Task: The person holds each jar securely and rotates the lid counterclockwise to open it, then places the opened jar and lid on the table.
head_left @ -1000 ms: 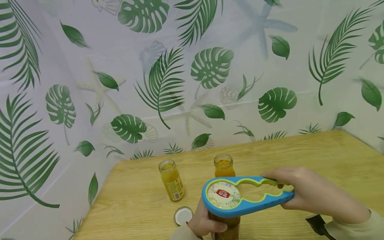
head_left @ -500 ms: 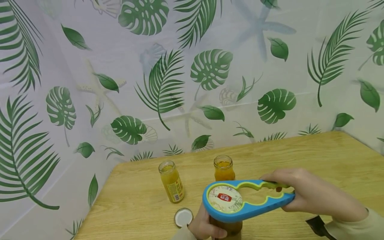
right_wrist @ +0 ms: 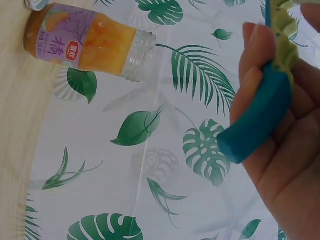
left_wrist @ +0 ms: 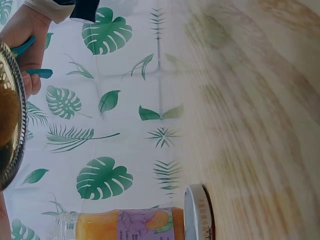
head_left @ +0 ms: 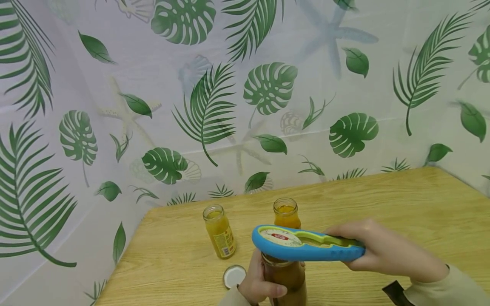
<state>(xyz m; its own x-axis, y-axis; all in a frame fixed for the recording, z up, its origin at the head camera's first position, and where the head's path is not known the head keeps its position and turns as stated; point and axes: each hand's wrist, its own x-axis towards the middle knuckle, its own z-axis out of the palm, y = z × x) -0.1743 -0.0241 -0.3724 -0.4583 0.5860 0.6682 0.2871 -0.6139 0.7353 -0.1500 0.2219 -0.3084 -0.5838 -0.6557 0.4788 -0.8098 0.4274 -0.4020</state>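
My left hand (head_left: 255,281) grips a tall glass jar (head_left: 288,281) with brown contents near the table's front. In the left wrist view, the round jar base (left_wrist: 9,120) with its ridged edge shows at the left border. Over the jar top lies a blue and lime-green jar opener (head_left: 306,254), with a printed lid (head_left: 281,237) inside its ring. My right hand (head_left: 388,251) grips the opener's handle end. The opener is tilted, and the jar's glass neck shows below it; whether the lid is fully off the rim I cannot tell.
Two uncapped jars stand behind: a yellow jar (head_left: 221,233) and an orange jar (head_left: 287,216). A loose lid (head_left: 234,276) lies upside down left of the left hand. The wooden table (head_left: 160,255) meets a leaf-printed cloth (head_left: 229,106) behind and at the sides.
The opener has tilted, so its ring and lid are seen nearly edge-on and the jar's neck shows beneath. My right hand has shifted slightly left with it. The left hand keeps its grip.
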